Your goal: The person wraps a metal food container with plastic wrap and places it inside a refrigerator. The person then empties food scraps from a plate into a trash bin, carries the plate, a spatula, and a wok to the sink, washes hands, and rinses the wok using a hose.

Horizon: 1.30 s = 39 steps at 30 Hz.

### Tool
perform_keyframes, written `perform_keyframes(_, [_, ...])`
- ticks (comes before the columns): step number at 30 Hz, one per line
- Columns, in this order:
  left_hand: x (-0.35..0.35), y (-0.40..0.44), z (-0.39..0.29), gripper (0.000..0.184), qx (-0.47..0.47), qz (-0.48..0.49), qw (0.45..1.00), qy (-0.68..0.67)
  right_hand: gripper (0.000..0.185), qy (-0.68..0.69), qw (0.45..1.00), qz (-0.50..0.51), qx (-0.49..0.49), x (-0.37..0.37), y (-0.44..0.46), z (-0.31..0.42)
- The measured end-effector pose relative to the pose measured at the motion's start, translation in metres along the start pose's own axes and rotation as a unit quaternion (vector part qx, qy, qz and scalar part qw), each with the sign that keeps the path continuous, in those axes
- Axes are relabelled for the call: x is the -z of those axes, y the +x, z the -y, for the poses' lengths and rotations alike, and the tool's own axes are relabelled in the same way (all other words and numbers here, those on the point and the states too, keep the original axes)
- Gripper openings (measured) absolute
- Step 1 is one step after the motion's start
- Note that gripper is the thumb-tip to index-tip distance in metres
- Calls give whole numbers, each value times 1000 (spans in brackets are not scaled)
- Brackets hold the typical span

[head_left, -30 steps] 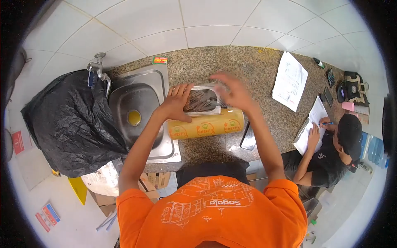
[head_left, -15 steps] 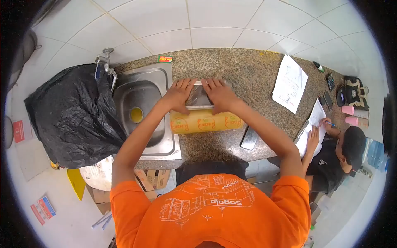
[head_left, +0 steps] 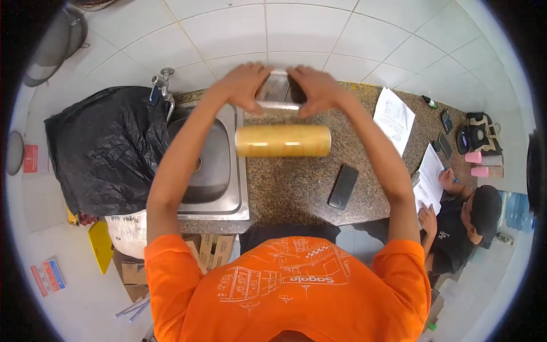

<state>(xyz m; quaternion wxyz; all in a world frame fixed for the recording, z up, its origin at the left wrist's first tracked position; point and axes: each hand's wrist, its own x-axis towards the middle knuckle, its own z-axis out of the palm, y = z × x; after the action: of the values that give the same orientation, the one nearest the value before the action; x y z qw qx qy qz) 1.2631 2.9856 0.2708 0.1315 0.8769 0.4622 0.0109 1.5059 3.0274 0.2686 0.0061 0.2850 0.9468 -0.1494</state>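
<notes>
A metal container point(head_left: 278, 91) with see-through film over its top is held between both hands, above the back of the counter near the tiled wall. My left hand point(head_left: 242, 86) grips its left side, fingers on the far edge and thumb on the near one. On the right side, my right hand point(head_left: 315, 89) grips it the same way. Nearer to me, a yellow roll of film point(head_left: 283, 141) lies crosswise on the counter, apart from both hands. The container's contents look dark and cannot be made out.
To the left are a steel sink point(head_left: 208, 165), a tap point(head_left: 164, 88) and a black plastic bag point(head_left: 108, 151). A phone point(head_left: 343, 187) lies right of the roll. Papers point(head_left: 394, 119) lie farther right, where another person point(head_left: 464, 228) writes, near pink cups point(head_left: 473, 158).
My right hand has come down onto the container. Both hands have carried it away from me toward the wall, off the roll's far side. The roll's printing no longer shows clearly.
</notes>
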Motion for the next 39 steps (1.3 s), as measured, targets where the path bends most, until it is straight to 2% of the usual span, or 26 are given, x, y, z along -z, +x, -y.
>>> perform_keyframes(3, [52, -25, -34, 104, -29, -36, 999, -13, 109, -4, 1000, -1, 1, 64, -33, 32])
perform_keyframes(6, [49, -63, -76, 104, -62, -47, 997, -21, 108, -9, 1000, -1, 15, 65, -79, 61])
perform_keyframes(7, [40, -71, -88, 109, -46, 12, 995, -90, 108, 8, 1000, 19, 15, 47, -91, 66])
perform_keyframes(10, [-51, -84, -94, 116, -7, 65, 994, -92, 107, 6, 999, 39, 10, -34, -106, 60])
perform_keyframes(11, [-80, -84, -94, 116, -8, 66, 994, -92, 105, -11, 999, 44, 6, -64, -109, 59])
perform_keyframes(13, [-134, -83, -97, 121, 58, 58, 993, -90, 106, -15, 999, 43, -14, -106, -108, 56])
perform_keyframes(15, [-177, -80, -95, 123, 81, 56, 992, -75, 107, -24, 998, 42, -32, -135, -108, 52])
perform_keyframes(17, [-185, -76, -99, 125, 106, 50, 991, -58, 108, -7, 998, 27, -54, -154, -105, 45])
perform_keyframes(19, [-188, -73, -120, 127, 126, 5, 991, 42, 108, 24, 998, 12, -53, -175, -109, 31])
perform_keyframes(20, [-189, -67, -130, 127, 130, 5, 991, 40, 108, 57, 997, -4, -52, -179, -111, 26])
perform_keyframes(21, [-191, -58, -139, 126, 95, -33, 995, 18, 108, 56, 997, -2, -47, -177, -111, 26])
perform_keyframes(22, [-192, -52, -146, 127, 60, -72, 996, -4, 101, 57, 998, -11, -38, -175, -113, 27])
perform_keyframes(24, [-212, -38, -150, 124, 75, -94, 993, -7, 94, 55, 998, -20, -24, -169, -109, 11])
perform_keyframes(26, [-220, -32, -149, 122, 90, -116, 989, -8, 81, 126, 989, -81, 5, -162, -95, -28])
perform_keyframes(27, [-215, -34, -151, 120, 91, -100, 991, -3, 68, 219, 945, -222, -95, -165, -81, -51])
perform_keyframes(28, [-213, -36, -153, 117, 92, -83, 992, 1, 57, 305, 864, -351, -192, -168, -66, -74])
perform_keyframes(29, [-214, -36, -154, 113, 91, -97, 991, 20, 57, 309, 865, -347, -189, -168, -52, -91])
perform_keyframes(31, [-207, -35, -155, 113, 100, -63, 992, 44, 54, 433, 802, -174, -372, -164, -22, -113])
perform_keyframes(32, [-204, -34, -156, 114, 101, -29, 992, 65, 54, 438, 802, -172, -367, -166, -15, -113])
perform_keyframes(34, [-210, -33, -152, 117, 112, -60, 991, 35, 52, 684, 614, -183, -349, -163, 5, -112])
perform_keyframes(35, [-211, -34, -153, 119, 107, -80, 991, 16, 53, 749, 575, -184, -273, -178, 16, -128])
perform_keyframes(38, [-206, -32, -154, 120, 114, -95, 989, -8, 49, 757, 555, -179, -293, -201, 35, -159])
perform_keyframes(39, [-203, -32, -155, 119, 117, -90, 989, -14, 47, 731, 550, -227, -336, -197, 36, -151])
